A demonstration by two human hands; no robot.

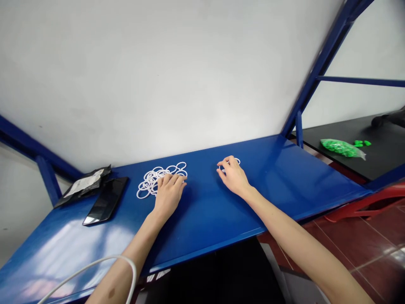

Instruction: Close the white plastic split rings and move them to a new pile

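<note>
A loose pile of several thin white rings [151,179] lies on the blue metal table [272,177]. My left hand [168,193] rests palm down on the right edge of that pile, fingers curled over a ring. My right hand [232,174] is further right, its fingertips pinched on a small stack of white rings [236,161] set apart from the pile.
A black phone [106,201] and a dark foil packet [84,184] with a label lie at the table's left. A white cable [95,266] loops over my left forearm. A bag of green parts [340,147] sits on a black bench to the right, beyond a blue frame post [319,63].
</note>
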